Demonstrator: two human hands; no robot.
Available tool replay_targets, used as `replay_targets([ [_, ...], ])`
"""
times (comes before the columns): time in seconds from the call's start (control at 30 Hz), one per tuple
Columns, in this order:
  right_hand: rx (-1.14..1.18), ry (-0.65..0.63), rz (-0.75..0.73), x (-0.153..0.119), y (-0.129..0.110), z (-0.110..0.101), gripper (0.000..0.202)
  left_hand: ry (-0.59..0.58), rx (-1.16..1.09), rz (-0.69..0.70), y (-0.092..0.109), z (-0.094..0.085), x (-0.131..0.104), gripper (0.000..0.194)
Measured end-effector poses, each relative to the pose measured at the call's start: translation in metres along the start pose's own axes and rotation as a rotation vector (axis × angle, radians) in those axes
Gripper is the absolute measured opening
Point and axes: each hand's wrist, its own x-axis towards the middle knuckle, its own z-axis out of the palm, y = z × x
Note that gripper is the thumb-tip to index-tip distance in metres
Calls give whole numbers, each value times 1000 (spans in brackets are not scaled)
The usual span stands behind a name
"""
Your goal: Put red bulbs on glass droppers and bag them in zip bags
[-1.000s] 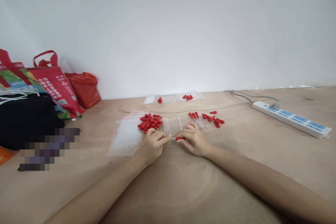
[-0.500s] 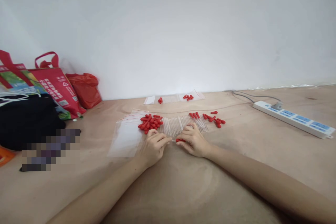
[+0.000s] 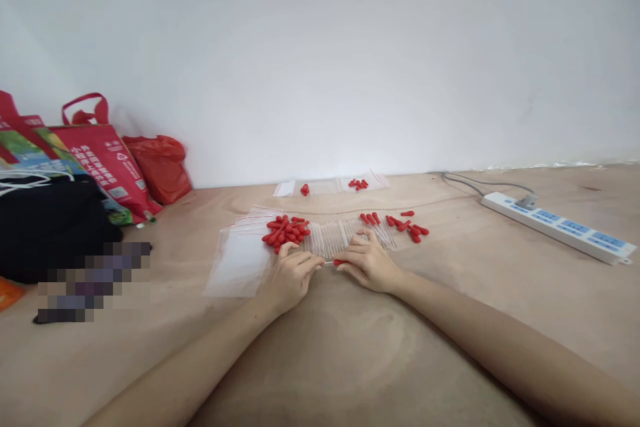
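Between thumb and fingers, my left hand (image 3: 296, 277) pinches one end of a thin clear tube (image 3: 329, 263). My right hand (image 3: 370, 263) is closed on a red rubber bulb (image 3: 340, 262) at the tube's other end. Just beyond both hands lies a row of clear tubes (image 3: 325, 239). A heap of red bulbs (image 3: 285, 232) is at the row's left end, partly on clear zip bags (image 3: 237, 260). Three red bulbs (image 3: 370, 219) rest at the row's right, with several loose red bulbs (image 3: 407, 227) farther right.
Near the wall lies a flat bag (image 3: 325, 188) with red bulbs and tubes. A white power strip (image 3: 560, 225) with a plugged-in cable is at the right. Red bags (image 3: 107, 163) and a black bag (image 3: 55, 227) stand at the left, by a blurred-out object (image 3: 93, 283).
Both hands have shifted slightly up the picture, towards the tube row, still with the tube and bulb between them. Less of the red bulb shows under my right fingers.
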Motion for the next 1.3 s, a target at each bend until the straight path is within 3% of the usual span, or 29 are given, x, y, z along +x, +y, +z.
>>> replay_targets([
  [0.3,18,51,11,1,-10,1,19,25,2,34,6,0,-1,21],
  [0.7,73,-26,-25,2,-7,7,18,7,-36,10,9,1,0,23],
  [0.93,185,11,93,4,1,1,14,74,-41,-68,6,4,2,16],
  [1.03,289,65,173,3,5,-2,17,75,19,-89,5,1,3,15],
  [1.17,614,175,347,3,2,3,29,89,22,-109,7,-1,3,19],
  [1.3,890,185,431,10,-4,8,25,88,-31,-94,10,-3,3,18],
])
